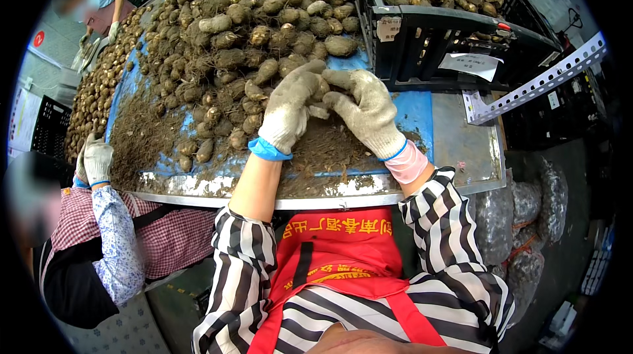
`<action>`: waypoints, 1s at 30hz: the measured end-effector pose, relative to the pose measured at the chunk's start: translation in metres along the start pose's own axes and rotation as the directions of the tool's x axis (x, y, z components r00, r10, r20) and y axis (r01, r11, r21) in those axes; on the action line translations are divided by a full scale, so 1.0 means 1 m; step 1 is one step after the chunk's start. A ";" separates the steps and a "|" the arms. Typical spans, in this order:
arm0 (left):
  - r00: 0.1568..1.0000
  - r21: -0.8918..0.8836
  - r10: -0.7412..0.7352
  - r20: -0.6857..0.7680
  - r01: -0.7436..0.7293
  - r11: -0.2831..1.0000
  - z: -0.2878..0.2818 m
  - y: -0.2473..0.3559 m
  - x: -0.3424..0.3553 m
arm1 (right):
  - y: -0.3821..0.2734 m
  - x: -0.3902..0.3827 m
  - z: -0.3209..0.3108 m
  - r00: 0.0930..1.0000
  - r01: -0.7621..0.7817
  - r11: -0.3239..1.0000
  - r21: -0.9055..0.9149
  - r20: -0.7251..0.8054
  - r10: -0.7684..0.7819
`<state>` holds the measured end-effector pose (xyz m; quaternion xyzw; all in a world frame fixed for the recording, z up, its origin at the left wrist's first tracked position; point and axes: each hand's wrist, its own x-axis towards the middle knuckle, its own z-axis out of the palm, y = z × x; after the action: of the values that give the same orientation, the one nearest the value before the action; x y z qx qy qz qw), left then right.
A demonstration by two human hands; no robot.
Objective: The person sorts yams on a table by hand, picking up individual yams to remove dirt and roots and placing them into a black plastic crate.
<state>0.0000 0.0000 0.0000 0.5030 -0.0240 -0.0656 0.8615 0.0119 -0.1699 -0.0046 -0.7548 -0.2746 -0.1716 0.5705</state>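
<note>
- Off-white knit-gloved left hand [288, 110] and right hand [366, 110], fingers half-curled, nearly meet; I cannot tell whether they hold anything.
- Brown, rounded, rooty tubers [219, 23] heap just beyond the grip.
- Black plastic crate [415, 44], beyond it rightward, holds more; its white paper label [469, 65] bears writing.
- Red apron [349, 258], below, shows yellow characters.

A silver metal-edged counter [465, 140] carries a blue plastic sheet [417, 115], with bare metal at four o'clock. Brown, rounded, root-haired tubers [227, 39] lie heaped from ten to twelve o'clock. Loose, dark-brown, crumbly soil [135, 138] spreads from six to nine o'clock. A black plastic openwork crate [422, 37] stands at two o'clock.
</note>
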 end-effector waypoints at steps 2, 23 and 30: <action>0.999 -0.005 -0.051 0.010 0.051 0.999 0.004 0.000 -0.008 | 0.002 -0.002 0.001 0.999 0.032 0.999 0.013 0.003 -0.032; 0.989 0.179 -0.123 0.086 0.106 0.978 -0.008 0.001 -0.011 | -0.008 -0.005 0.001 0.960 -0.273 0.941 0.199 0.122 0.252; 0.955 0.063 -0.126 0.267 0.113 0.992 0.007 0.012 -0.018 | 0.000 0.005 -0.006 0.980 -0.191 0.975 -0.116 -0.073 0.184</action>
<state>-0.0171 0.0025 0.0146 0.5102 -0.1123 -0.1851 0.8324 0.0160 -0.1745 0.0004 -0.8053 -0.1734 -0.1568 0.5449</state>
